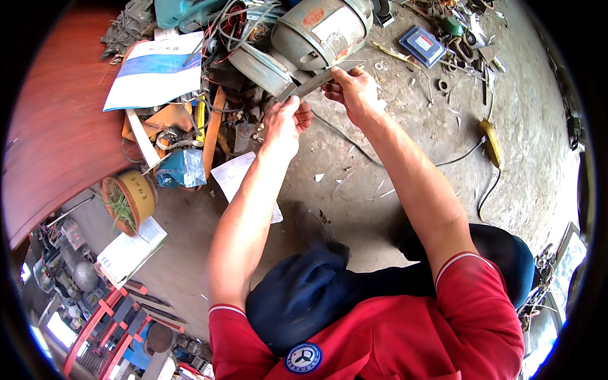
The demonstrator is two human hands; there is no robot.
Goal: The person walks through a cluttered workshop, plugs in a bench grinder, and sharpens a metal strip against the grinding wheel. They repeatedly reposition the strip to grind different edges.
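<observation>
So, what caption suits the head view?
Left hand and right hand hold a thin strip near a grey cylinder.

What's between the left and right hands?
A flat grey strip, running between the left hand and the right hand; the head view shows it.

Room rightward over floor (456, 133); strip (314, 82), machine (316, 35) ahead

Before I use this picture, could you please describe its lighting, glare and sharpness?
In the head view, a black fisheye border rings the scene; the floor is brighter toward the right, dimmer at lower left; the blue plastic bag shows glare; the left hand and right hand look fairly clear.
</observation>
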